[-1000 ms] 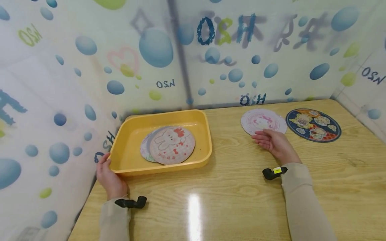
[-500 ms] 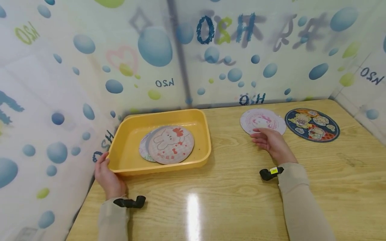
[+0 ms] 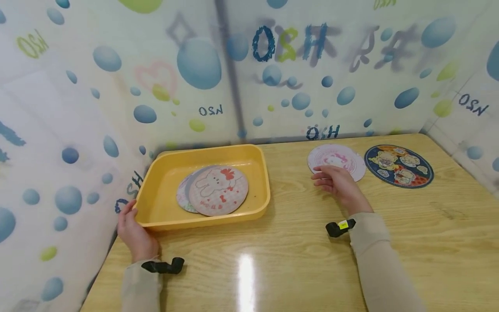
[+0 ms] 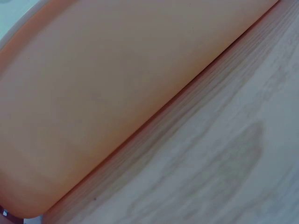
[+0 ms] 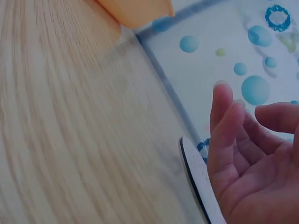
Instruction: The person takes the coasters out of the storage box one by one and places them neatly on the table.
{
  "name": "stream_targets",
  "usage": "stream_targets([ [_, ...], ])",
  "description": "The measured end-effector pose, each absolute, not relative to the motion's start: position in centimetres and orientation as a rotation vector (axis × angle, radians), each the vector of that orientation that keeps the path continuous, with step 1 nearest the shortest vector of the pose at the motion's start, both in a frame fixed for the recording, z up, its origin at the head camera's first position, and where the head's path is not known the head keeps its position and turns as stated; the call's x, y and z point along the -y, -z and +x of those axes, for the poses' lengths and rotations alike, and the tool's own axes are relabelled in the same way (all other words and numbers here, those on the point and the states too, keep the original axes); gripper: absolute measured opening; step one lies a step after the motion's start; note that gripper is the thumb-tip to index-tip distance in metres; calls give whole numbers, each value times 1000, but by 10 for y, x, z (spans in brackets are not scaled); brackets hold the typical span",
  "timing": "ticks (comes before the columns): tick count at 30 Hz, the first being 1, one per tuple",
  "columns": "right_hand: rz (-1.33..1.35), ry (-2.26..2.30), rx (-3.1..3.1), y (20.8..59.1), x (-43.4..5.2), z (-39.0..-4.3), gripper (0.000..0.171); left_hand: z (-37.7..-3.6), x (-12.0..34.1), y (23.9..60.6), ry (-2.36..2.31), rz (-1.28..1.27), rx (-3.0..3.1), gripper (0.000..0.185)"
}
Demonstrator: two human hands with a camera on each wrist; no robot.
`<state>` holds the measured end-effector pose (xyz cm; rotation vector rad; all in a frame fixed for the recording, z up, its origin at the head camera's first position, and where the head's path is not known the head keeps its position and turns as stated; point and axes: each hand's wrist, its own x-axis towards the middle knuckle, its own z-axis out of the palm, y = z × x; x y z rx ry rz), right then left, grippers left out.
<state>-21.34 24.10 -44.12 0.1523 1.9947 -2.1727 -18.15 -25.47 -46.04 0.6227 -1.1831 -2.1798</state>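
Walls: white sheets (image 3: pixel 117 108) with blue and green bubbles and letters stand around three sides.
Table: a shiny wooden table (image 3: pixel 296 255) fills the middle, with a bright spot of light near the front.
Tray: a yellow tray (image 3: pixel 156 216) sits at the back left of the table, close to the wall.
In the tray: a round bunny card (image 3: pixel 217 190) with a red bow lies flat on top, and another round card (image 3: pixel 182 197) peeks out from under its left side.
Left hand: the left hand (image 3: pixel 134 234) holds the tray's front left corner, thumb on the rim. The left wrist view shows only the tray's side (image 4: pixel 117 88) against the wood.
Right hand: the right hand (image 3: pixel 338 184) rests at the near edge of the pink round card (image 3: pixel 339 158), fingers loosely bent and spread, touching it but not gripping it. In the right wrist view the fingers (image 5: pixel 224 130) curl lightly above the card's edge (image 5: pixel 198 179).
Pink card: it lies flat at the back of the table, right of the tray.
Dark card: a dark blue round card (image 3: pixel 398 165) with cartoon animals lies just beside the pink one, on its right.
Wrists: a small black camera (image 3: pixel 338 227) sits on each beige sleeve (image 3: pixel 374 260).
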Motion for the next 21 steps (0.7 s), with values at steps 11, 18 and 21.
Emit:
stream_targets([
  [11,59,2090,-2131,432,-219,-215,44,-181,254,459,2187,600,1186,27],
  [18,-43,2133,-2128,419,-203,-212,36,-181,255,460,2152,633,1238,27],
  [21,-75,2115,-2146,414,-192,-211,35,-180,256,460,2142,639,1251,27],
])
